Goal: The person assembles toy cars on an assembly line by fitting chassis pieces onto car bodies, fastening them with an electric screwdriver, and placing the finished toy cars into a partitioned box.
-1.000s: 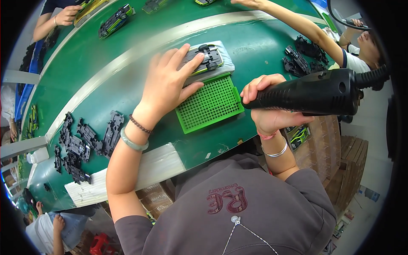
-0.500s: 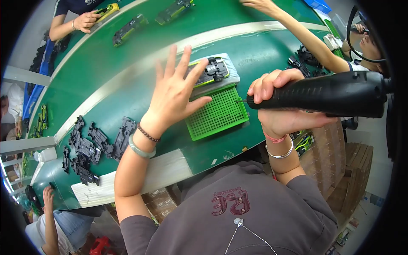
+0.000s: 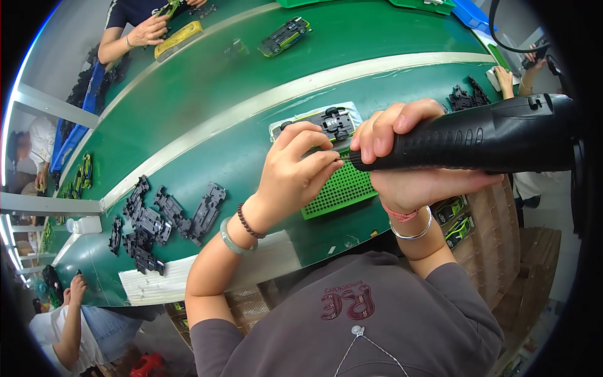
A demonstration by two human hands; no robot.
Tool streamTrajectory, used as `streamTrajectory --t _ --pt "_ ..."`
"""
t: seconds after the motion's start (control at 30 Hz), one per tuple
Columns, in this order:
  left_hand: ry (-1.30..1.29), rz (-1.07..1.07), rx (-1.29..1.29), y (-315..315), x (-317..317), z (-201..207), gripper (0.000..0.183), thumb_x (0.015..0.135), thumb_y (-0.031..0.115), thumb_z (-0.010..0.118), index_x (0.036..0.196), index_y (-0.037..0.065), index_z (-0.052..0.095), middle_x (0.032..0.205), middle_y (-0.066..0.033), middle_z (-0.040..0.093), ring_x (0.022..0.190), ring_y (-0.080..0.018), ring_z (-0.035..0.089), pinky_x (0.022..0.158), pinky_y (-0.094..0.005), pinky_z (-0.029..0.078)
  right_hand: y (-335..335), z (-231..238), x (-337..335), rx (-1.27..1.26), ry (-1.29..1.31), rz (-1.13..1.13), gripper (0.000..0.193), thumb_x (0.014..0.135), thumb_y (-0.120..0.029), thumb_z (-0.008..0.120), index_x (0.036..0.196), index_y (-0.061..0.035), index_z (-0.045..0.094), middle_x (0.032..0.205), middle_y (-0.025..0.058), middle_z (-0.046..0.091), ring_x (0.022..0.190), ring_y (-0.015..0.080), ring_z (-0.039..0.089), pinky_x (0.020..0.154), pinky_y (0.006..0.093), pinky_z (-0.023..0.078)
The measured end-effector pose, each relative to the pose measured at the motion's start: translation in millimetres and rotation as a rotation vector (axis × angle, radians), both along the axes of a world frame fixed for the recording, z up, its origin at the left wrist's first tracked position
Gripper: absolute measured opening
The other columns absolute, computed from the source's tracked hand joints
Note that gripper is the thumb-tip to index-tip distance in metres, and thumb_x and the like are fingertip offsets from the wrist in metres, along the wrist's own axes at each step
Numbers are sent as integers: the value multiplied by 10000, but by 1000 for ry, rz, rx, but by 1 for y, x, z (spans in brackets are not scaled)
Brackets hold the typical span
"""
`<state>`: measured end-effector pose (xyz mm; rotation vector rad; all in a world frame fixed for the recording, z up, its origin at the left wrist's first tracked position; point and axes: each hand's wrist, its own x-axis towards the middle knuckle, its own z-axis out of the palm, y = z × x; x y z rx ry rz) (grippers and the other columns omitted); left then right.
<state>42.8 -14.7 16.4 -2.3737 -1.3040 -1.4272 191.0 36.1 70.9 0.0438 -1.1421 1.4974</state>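
My right hand (image 3: 399,135) is wrapped round a black electric screwdriver (image 3: 477,139), held level with its bit pointing left. My left hand (image 3: 295,173) is closed in a pinch, thumb and fingertips at the end of the bit. Whether a screw is between them is too small to tell. Just beyond the hands a toy car (image 3: 336,120) lies wheels up on a pale cloth pad (image 3: 357,114). Under my hands sits a green perforated basket (image 3: 339,191), partly covered by my fingers and the tool.
Black toy car chassis (image 3: 151,225) lie in a pile on the green table at left, with a white strip (image 3: 147,286) along the near edge. More black parts (image 3: 468,97) lie far right. A toy car (image 3: 286,36) sits on the conveyor. Co-workers' hands (image 3: 147,31) show around it.
My left hand has gone from spread fingers to a pinch at the bit's tip. Cars on the conveyor have shifted right. A co-worker's outstretched arm at upper right has drawn back.
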Motion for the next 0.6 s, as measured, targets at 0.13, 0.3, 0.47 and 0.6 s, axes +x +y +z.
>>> streamTrajectory --t 0.13,0.3,0.47,0.6 --pt "-127 -8 -29 0 4 -3 159 655 64 728 753 55 603 803 -47 566 851 -258 549 687 -350 475 2 -1 -2 -75 178 136 1184 368 -998 189 809 59 494 655 168 540 585 264 558 562 338 466" --pt "-137 66 34 1 3 -11 160 655 61 729 756 58 606 804 -46 572 848 -256 555 688 -348 477 3 -2 -10 -15 5 -17 1023 537 -948 112 828 -35 469 610 102 498 523 199 497 523 332 441" --pt "-53 149 124 7 -11 -11 198 653 107 739 793 55 608 839 -57 572 849 -258 558 693 -350 479 18 -5 -33 -22 -26 -56 1046 551 -936 64 798 -7 477 596 107 508 517 200 505 501 303 434" --pt "79 104 -255 12 -49 1 566 614 310 770 1055 17 571 992 -133 574 943 -307 538 800 -380 456 29 -1 -63 -144 -143 -44 1030 603 -905 55 747 14 498 560 109 520 484 178 508 470 266 425"
